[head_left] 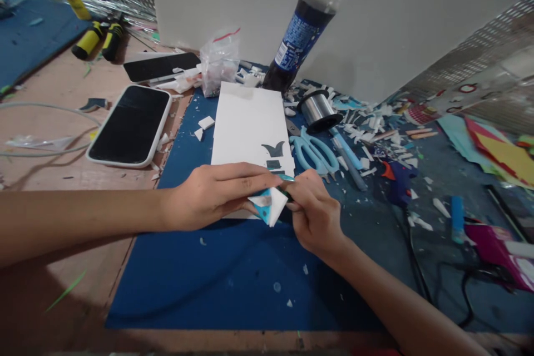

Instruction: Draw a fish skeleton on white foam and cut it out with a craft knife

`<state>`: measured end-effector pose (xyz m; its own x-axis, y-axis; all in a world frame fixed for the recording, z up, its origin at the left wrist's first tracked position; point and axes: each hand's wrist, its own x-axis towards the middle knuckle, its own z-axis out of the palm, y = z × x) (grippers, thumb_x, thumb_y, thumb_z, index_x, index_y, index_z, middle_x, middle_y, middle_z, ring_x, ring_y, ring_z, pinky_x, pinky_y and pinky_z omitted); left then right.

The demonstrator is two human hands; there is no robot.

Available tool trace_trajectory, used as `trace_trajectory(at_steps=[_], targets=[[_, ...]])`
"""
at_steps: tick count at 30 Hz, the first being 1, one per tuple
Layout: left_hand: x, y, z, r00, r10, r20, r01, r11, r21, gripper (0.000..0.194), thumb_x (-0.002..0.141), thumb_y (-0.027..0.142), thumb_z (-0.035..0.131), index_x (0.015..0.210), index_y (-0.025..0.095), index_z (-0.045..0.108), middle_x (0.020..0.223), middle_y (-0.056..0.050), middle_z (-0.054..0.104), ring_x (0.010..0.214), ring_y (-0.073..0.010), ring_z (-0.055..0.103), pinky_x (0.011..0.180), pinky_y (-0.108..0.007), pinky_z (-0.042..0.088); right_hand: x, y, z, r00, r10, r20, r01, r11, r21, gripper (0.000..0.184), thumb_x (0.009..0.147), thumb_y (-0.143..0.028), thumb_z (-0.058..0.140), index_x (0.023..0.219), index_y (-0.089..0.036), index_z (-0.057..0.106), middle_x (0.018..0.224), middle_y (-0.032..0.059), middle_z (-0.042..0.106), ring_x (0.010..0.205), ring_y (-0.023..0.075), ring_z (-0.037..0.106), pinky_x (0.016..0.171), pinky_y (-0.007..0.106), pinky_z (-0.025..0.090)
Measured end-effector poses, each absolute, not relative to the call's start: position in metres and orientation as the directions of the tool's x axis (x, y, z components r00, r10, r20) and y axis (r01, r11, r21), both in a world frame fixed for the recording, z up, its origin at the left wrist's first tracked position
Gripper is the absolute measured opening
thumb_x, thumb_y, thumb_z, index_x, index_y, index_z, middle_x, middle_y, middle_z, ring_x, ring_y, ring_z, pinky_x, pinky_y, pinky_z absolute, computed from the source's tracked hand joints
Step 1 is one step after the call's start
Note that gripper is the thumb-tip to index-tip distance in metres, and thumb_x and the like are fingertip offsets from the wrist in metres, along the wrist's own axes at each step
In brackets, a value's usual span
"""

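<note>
Mat [233,283], hands [221,193], bottle [301,34] of dark liquid [275,79]

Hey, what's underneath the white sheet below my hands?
The white sheet appears to rest on the blue mat showing beside it; anything directly beneath is covered from view.

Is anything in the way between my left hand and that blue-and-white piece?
Nothing visible: your left hand holds the blue-and-white piece directly. Your right hand is close beside it, contact unclear.
</note>
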<state>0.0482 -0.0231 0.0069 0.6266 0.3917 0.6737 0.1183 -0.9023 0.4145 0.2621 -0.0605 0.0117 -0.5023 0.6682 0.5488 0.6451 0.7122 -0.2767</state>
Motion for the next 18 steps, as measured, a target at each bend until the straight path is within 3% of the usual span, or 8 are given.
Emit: trace_trajectory(at_steps=[18], targets=[[0.0495, -0.0222, 0.0097, 0.638, 0.346, 0.688, 0.045, -0.908, 0.416, 0.027, 0.092, 0.011, 0.044, 0.118, 0.011, 0.05, 0.105, -0.014, 0.063, 0.1, -0.0132, 0.062, 0.086, -0.019, 0.052, 0.2644, -0.0598, 0.01, -0.512, 0.641, 0.572, 0.626, 0.735, -0.263, 0.014, 0.084, -0.007, 0.038, 0.079, -0.02, 0.04, 0.063, 0.0001, 0.041, 0.06, 0.014, 0.037, 0.057, 0.028, 0.034]])
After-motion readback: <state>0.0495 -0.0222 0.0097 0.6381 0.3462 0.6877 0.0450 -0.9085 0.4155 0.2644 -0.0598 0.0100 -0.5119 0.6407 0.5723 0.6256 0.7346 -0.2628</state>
